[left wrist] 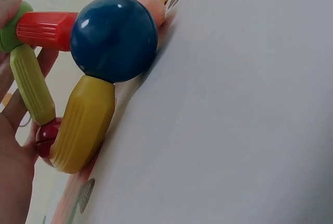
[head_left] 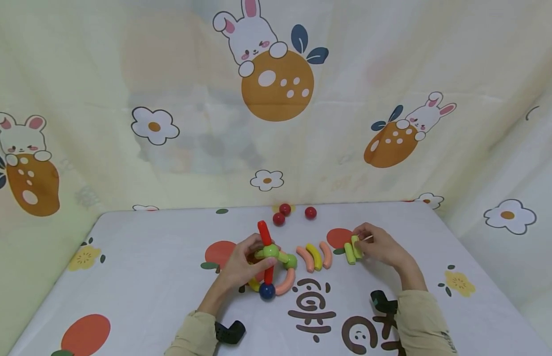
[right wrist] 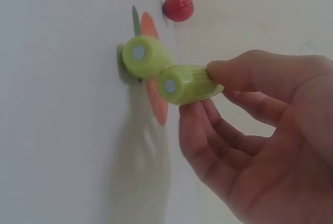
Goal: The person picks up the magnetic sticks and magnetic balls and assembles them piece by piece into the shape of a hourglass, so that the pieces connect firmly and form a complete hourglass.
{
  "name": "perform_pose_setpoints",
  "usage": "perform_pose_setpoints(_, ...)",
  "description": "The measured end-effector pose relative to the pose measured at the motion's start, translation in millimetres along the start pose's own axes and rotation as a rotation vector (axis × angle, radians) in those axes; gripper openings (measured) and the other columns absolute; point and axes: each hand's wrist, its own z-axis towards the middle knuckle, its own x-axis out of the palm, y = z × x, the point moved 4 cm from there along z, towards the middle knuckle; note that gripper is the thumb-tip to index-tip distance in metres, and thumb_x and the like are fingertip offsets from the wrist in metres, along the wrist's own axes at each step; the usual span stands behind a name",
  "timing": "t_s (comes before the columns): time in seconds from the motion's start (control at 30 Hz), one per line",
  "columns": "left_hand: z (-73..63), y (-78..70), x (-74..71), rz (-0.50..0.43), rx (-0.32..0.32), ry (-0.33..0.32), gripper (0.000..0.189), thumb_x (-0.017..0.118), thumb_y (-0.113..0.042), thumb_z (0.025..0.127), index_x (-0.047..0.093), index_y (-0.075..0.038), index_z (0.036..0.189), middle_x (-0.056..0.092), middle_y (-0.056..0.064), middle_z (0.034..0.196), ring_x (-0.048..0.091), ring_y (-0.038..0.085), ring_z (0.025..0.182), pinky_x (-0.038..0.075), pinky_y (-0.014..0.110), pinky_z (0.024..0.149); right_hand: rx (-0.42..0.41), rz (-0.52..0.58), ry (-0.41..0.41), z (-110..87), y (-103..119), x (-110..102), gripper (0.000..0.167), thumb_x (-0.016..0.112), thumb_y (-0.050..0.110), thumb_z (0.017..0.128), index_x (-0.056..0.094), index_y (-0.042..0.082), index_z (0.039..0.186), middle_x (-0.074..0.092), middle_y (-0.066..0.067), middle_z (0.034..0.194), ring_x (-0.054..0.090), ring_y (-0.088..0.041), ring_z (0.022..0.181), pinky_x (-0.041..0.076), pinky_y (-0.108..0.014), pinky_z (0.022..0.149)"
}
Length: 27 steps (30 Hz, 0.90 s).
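My left hand [head_left: 242,264] grips a built figure of magnetic rods and balls by its upper green ball [head_left: 271,250]. A red rod [head_left: 264,233] sticks up from that ball, and another red rod [left wrist: 47,30] runs down to a blue ball [left wrist: 114,39]. A curved yellow rod [left wrist: 86,125], a straight green rod [left wrist: 32,83], a red ball [left wrist: 47,136] and a curved pink rod [head_left: 286,282] also belong to the figure. My right hand [head_left: 380,244] pinches a short green rod [right wrist: 190,84] between thumb and fingers. A second green rod [right wrist: 145,56] lies beside it on the table.
Between the hands lie two curved pink rods [head_left: 305,259] with a curved yellow rod [head_left: 314,257] between them. Several red balls [head_left: 310,213] sit at the table's back edge, before a hanging printed cloth [head_left: 191,163]. Black devices [head_left: 230,332] are at both wrists.
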Motion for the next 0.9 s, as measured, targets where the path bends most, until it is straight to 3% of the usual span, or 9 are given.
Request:
perform_pose_setpoints(0.2,-0.4,0.8,-1.1,0.01,0.014,-0.03,0.038,0.071,-0.043,0.081,0.057,-0.031,0.114,0.068,-0.011,0.109,0.059,0.015,0.098,0.05,0.031,0.084,-0.034,0.033,-0.035,0.2,5.9,-1.3,0.03,0.056,0.016,0.093,0.05,0.003,0.118,0.057,-0.02,0.112,0.056,-0.025,0.094,0.051,-0.032,0.073)
perform_pose_setpoints(0.47,-1.9,0.8,-1.5,0.014,0.019,-0.051,0.04,0.072,-0.04,0.081,0.055,-0.029,0.115,0.069,-0.01,0.109,0.059,0.014,0.099,0.048,0.031,0.086,-0.116,0.028,-0.16,4.8,19.5,6.6,0.026,0.058,0.015,0.093,0.05,0.004,0.115,0.058,-0.019,0.11,0.058,-0.029,0.096,0.05,-0.027,0.07)
perform_pose_setpoints(0.6,-1.8,0.7,-1.0,0.002,0.031,-0.05,0.04,0.072,-0.038,0.081,0.054,-0.028,0.114,0.069,-0.01,0.109,0.059,0.014,0.099,0.048,0.032,0.087,-0.117,0.059,-0.198,7.4,27.3,13.5,0.03,0.057,0.02,0.094,0.049,0.004,0.118,0.056,-0.017,0.113,0.057,-0.028,0.096,0.051,-0.025,0.071)
perform_pose_setpoints(0.9,-1.9,2.0,-0.8,-0.011,0.02,-0.046,0.037,0.072,-0.038,0.081,0.054,-0.031,0.113,0.069,-0.012,0.109,0.059,0.015,0.098,0.048,0.032,0.086,-0.141,0.148,-0.222,8.7,55.5,35.6,0.03,0.058,0.025,0.094,0.051,0.011,0.12,0.057,-0.012,0.119,0.059,-0.027,0.1,0.053,-0.035,0.08)
